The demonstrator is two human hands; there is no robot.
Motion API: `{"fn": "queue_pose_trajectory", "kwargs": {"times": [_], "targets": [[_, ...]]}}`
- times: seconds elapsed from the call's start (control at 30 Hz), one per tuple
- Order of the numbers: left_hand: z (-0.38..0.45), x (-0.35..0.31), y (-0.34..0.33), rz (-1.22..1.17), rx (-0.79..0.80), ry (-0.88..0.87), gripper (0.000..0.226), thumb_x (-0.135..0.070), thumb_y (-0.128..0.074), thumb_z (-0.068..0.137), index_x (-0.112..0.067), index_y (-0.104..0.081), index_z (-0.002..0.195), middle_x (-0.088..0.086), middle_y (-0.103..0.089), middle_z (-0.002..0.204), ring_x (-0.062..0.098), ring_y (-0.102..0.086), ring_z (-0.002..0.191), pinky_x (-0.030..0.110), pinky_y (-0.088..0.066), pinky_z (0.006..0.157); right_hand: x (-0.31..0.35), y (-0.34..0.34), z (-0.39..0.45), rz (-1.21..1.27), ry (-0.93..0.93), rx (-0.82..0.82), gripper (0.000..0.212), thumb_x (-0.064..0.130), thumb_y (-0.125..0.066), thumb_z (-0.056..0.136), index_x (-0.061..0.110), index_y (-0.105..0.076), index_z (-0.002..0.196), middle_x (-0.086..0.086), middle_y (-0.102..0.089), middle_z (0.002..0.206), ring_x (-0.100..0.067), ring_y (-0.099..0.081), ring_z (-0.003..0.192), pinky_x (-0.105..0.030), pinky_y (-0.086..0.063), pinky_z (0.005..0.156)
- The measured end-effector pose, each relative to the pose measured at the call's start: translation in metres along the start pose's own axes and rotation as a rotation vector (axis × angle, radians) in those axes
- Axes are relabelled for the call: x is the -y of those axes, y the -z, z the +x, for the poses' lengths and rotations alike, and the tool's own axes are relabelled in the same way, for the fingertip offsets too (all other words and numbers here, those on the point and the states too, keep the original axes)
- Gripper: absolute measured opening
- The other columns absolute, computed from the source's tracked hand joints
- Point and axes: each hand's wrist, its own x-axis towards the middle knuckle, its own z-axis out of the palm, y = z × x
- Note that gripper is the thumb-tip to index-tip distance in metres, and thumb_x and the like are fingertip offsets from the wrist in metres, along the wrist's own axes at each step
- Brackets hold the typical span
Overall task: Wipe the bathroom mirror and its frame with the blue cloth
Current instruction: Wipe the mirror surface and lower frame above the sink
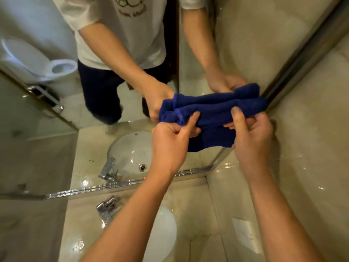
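Between the two raised hands the blue cloth (213,112) lies bunched, its long axis running from the left hand (172,142) to the right hand (252,137); each pinches one end. Just beyond the knuckles is the mirror (56,120), its frame (120,186) below the wrists, the right hand probably nearer its corner.

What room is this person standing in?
A bathroom, almost surely. There is a white sink with a shiny tap under a big mirror, and a toilet shows in the mirror's reflection. Both hands hold a blue cloth up near the glass.
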Motion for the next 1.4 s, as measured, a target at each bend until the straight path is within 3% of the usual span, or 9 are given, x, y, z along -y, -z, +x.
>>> {"fn": "queue_pose_trajectory", "kwargs": {"times": [0.37,0.53,0.67,0.77,0.87,1.0,1.1,1.3,1.4], "targets": [[0.004,0.044,-0.018,-0.041,0.093,-0.037,0.039,-0.04,-0.064,0.091,-0.01,-0.076,0.069,0.005,-0.076,0.071,0.015,-0.075,0.075,0.04,-0.059,0.085,-0.053,-0.001,-0.007,-0.092,0.124,-0.136,0.026,0.03,-0.057,0.097,0.019,-0.059,0.12,0.006,-0.071,0.094,-0.001,-0.068,0.078,-0.017,-0.052,0.069],[-0.005,-0.002,-0.033,-0.278,0.246,0.036,0.069,-0.054,-0.031,0.102,-0.004,-0.07,0.076,0.012,-0.075,0.074,0.02,-0.072,0.064,0.032,-0.06,0.066,-0.053,-0.002,0.004,-0.053,0.201,-0.172,0.007,0.03,-0.06,0.094,0.023,-0.06,0.092,0.003,-0.066,0.071,-0.006,-0.062,0.055,-0.03,-0.05,0.057],[0.002,-0.025,-0.025,-0.3,0.14,-0.42,0.061,-0.047,-0.035,0.104,-0.004,-0.068,0.075,0.007,-0.071,0.071,0.021,-0.069,0.069,0.038,-0.058,0.074,-0.056,-0.01,0.004,0.072,0.244,-0.18,0.007,0.025,-0.059,0.096,0.022,-0.057,0.09,-0.005,-0.061,0.066,-0.01,-0.056,0.045,-0.031,-0.047,0.049],[-0.009,0.021,-0.025,0.035,0.019,-0.819,0.052,-0.036,-0.048,0.102,-0.005,-0.065,0.064,0.003,-0.063,0.058,0.016,-0.059,0.057,0.037,-0.048,0.064,-0.063,-0.017,0.0,0.108,0.274,-0.226,0.01,0.029,-0.062,0.094,0.024,-0.057,0.088,-0.001,-0.067,0.073,-0.01,-0.063,0.056,-0.028,-0.051,0.053],[-0.019,0.061,-0.032,-0.003,-0.01,-1.066,0.04,-0.024,-0.053,0.099,-0.005,-0.063,0.066,0.002,-0.056,0.058,0.016,-0.052,0.055,0.034,-0.043,0.057,-0.065,-0.017,0.003,0.056,0.297,-0.279,0.017,0.035,-0.063,0.092,0.021,-0.057,0.085,-0.002,-0.069,0.079,-0.011,-0.066,0.062,-0.03,-0.052,0.058],[-0.021,0.101,-0.046,0.06,0.125,-0.769,0.029,-0.027,-0.049,0.101,-0.021,-0.066,0.078,-0.006,-0.066,0.069,0.009,-0.062,0.067,0.037,-0.054,0.067,-0.068,-0.016,0.006,0.026,0.349,-0.259,0.018,0.038,-0.061,0.092,0.023,-0.055,0.085,-0.001,-0.068,0.079,-0.017,-0.069,0.063,-0.042,-0.059,0.066],[-0.018,0.11,-0.054,-0.037,0.033,-0.575,0.022,-0.025,-0.049,0.101,-0.035,-0.064,0.088,-0.011,-0.07,0.086,0.001,-0.065,0.085,0.035,-0.055,0.086,-0.068,-0.015,0.007,0.067,0.325,-0.223,0.019,0.037,-0.061,0.093,0.02,-0.056,0.09,0.0,-0.066,0.073,-0.01,-0.065,0.051,-0.044,-0.06,0.066],[-0.003,0.073,-0.036,0.123,-0.089,-0.636,0.02,-0.033,-0.061,0.094,-0.028,-0.07,0.078,-0.009,-0.071,0.064,0.002,-0.066,0.057,0.039,-0.059,0.072,-0.068,-0.012,-0.002,0.047,0.373,-0.257,0.027,0.04,-0.063,0.091,0.014,-0.058,0.085,0.002,-0.064,0.065,-0.005,-0.062,0.046,-0.035,-0.057,0.059],[0.005,0.049,-0.022,0.349,-0.141,-0.716,0.027,-0.041,-0.058,0.091,-0.025,-0.073,0.074,-0.009,-0.07,0.061,0.01,-0.068,0.067,0.039,-0.056,0.076,-0.061,-0.019,-0.001,0.088,0.392,-0.257,0.025,0.037,-0.062,0.093,0.014,-0.056,0.085,0.004,-0.062,0.064,-0.005,-0.06,0.045,-0.03,-0.052,0.056]]}}
